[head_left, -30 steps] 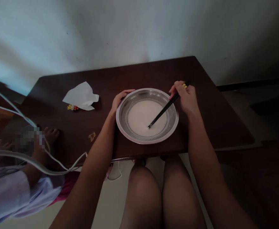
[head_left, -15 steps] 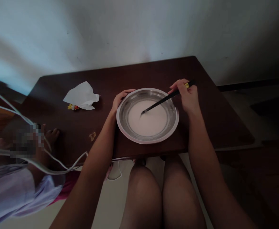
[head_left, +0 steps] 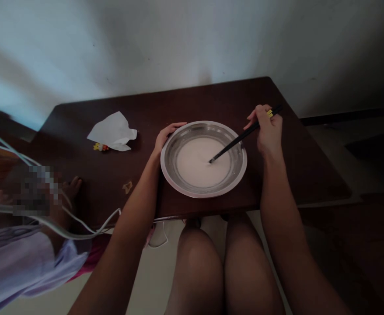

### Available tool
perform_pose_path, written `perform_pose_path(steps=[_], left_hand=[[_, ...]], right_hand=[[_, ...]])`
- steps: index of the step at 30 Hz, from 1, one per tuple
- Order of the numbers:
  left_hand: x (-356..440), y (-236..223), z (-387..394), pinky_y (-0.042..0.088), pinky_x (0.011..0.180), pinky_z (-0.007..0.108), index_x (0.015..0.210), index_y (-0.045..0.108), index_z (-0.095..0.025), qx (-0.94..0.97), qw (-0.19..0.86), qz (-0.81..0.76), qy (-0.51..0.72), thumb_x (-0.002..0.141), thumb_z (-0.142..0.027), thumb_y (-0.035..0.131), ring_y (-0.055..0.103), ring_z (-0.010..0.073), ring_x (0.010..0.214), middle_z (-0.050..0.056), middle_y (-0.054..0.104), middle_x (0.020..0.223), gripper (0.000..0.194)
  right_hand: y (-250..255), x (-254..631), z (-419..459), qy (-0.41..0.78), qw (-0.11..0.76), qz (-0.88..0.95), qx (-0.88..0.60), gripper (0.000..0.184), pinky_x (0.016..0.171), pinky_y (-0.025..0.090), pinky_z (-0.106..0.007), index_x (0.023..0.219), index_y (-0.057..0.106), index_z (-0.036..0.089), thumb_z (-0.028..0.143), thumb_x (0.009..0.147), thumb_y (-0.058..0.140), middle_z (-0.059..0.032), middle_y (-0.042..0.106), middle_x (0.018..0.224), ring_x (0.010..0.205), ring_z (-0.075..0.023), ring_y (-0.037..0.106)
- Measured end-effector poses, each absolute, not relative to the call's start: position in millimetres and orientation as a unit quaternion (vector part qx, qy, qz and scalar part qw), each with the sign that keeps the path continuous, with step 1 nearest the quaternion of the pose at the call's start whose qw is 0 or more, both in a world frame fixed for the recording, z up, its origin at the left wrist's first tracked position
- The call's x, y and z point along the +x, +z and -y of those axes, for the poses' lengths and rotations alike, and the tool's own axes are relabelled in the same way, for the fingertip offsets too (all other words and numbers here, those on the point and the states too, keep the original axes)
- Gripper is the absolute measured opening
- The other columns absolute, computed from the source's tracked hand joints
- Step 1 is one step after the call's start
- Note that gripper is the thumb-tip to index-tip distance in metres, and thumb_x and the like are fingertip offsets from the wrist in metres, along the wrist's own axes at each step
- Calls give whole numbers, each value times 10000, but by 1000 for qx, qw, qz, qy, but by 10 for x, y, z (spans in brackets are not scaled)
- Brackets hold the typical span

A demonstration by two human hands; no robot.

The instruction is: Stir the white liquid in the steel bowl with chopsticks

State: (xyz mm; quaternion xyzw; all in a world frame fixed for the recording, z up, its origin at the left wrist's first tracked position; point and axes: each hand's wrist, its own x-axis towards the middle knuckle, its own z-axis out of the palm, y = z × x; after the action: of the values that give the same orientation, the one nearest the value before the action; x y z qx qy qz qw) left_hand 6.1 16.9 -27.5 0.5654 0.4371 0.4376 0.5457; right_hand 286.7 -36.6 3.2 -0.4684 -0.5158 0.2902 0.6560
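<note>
A round steel bowl [head_left: 174, 175] sits near the front edge of a dark brown table [head_left: 195, 100]. It holds a shallow pool of white liquid [head_left: 197, 166]. My left hand [head_left: 165, 136] is curled on the bowl's left rim. My right hand [head_left: 268, 130] is closed on a pair of black chopsticks [head_left: 241, 139] with yellow ends. Their tips dip into the white liquid right of its centre.
A crumpled white tissue [head_left: 113, 131] lies at the table's left, with a small yellow and red toy [head_left: 100, 147] beside it. Another person in pale clothing [head_left: 18, 258] sits at the left edge, a hand on the table. White cables [head_left: 80, 227] hang there. My knees are under the table.
The chopstick tips swept from the lower middle of the liquid to its left, then back to right of centre. My right hand shifted right and slightly up. My left hand stayed on the rim.
</note>
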Motion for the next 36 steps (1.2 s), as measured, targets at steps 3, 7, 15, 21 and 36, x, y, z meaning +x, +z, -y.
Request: perform_pose_path(steps=[3,7,15,21,36], left_hand=[[59,-274,-173,476,969,369,976,705,-179,570,543,-439,434,782,-271,441,620,247,1088,69,715,1100,341],[51,-273,-168,468,983,381,982,700,-180,577,538,-435,433,785,-281,443,612,255,1110,78,707,1120,339],[61,-281,-173,472,964,366,981,698,-169,554,563,-428,439,770,-269,449,642,238,1032,69,724,1061,342],[53,-282,-171,479,948,357,990,702,-161,564,550,-432,440,770,-263,449,638,236,1033,71,724,1071,351],[60,-276,-179,468,976,358,972,718,-162,562,546,-438,441,778,-231,446,622,232,1076,67,715,1096,341]], right_hand=[[52,2823,394,331,613,558,-451,446,592,484,-291,633,592,224,632,809,550,8,550,564,598,-137,616],[57,2815,395,319,617,552,-462,450,595,484,-289,690,615,231,658,803,530,6,582,590,624,-140,625],[58,2809,401,323,600,580,-446,433,627,499,-282,698,641,220,619,829,532,12,594,567,592,-121,610],[-3,2882,334,258,670,521,-461,490,534,458,-254,684,604,210,658,832,472,29,552,542,530,-106,603],[15,2853,367,306,619,568,-448,431,596,487,-284,682,644,222,611,831,532,19,545,542,560,-118,594]])
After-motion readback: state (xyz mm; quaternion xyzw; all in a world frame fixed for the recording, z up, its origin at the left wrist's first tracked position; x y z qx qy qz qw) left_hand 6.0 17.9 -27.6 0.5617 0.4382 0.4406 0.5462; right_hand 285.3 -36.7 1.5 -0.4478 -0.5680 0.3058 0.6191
